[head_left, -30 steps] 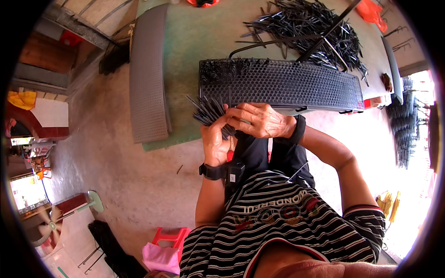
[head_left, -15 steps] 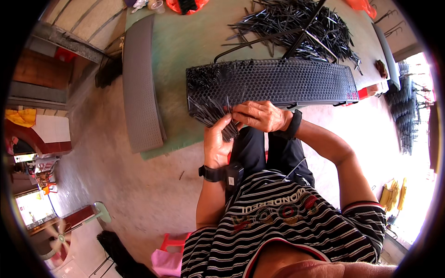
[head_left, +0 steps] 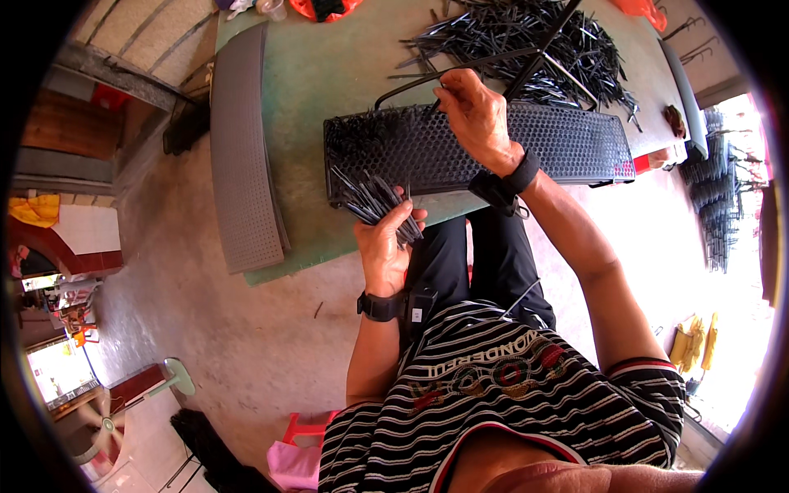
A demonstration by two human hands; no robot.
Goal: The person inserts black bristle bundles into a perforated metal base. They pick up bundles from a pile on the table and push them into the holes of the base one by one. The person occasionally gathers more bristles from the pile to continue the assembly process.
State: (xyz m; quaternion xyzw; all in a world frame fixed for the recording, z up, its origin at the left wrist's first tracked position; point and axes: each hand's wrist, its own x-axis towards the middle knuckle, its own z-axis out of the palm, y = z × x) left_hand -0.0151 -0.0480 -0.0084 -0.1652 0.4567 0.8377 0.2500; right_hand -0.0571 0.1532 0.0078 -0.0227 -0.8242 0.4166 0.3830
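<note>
A bundle of thin black strips (head_left: 374, 200) is gripped in my left hand (head_left: 386, 246), in front of the left end of a long black perforated panel (head_left: 559, 144). Many short black pieces (head_left: 362, 135) cover the panel's left part, while honeycomb-like holes show bare toward its right. Over the panel's far edge, my right hand (head_left: 477, 115) has its thumb and fingers pinched together. Whatever is between those fingertips is too small to make out. A black metal wire frame (head_left: 538, 56) rises behind the panel.
A large heap of loose black strips (head_left: 567, 41) lies at the back of the green table (head_left: 329, 66). Grey perforated sheets (head_left: 242, 156) rest along the table's left side. An orange-red bag (head_left: 329, 8) sits at the far edge. Below left stands a pink stool (head_left: 304, 431).
My right hand has moved up and away from the bundle to the panel's far edge. The left hand stays nearly in place, still holding the strips.
</note>
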